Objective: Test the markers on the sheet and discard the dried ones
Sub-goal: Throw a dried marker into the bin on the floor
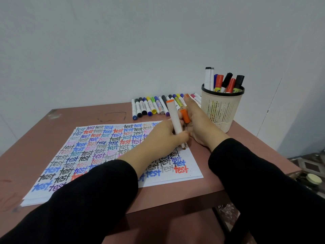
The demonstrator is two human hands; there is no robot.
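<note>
1. Reddish-brown tabletop. A white sheet of paper lies flat on it, left of centre. The sheet is almost fully covered with rows of the word "test" in blue, black, red, grey and pink ink.
2. A row of capped markers in mixed colours lies side by side at the far table edge, beyond the sheet.
3. Your left forearm, in a black sleeve, crosses the sheet from the lower left. Your left hand sits over the sheet's right part, fingers curled round the lower barrel of a marker.
4. That white-barrelled marker with an orange end is tilted, top leaning away from you. Its uncapped tip is down on the sheet near the right edge.
5. The orange marker cap is off, just right of the barrel.
6. Your right hand is close against the left one, just past the sheet's right edge. Its fingers pinch the cap and the thumb sticks straight up.
7. A beige plastic mesh cup with a black rim stands upright, right of your right hand. It holds several upright markers with red and black caps.
</note>
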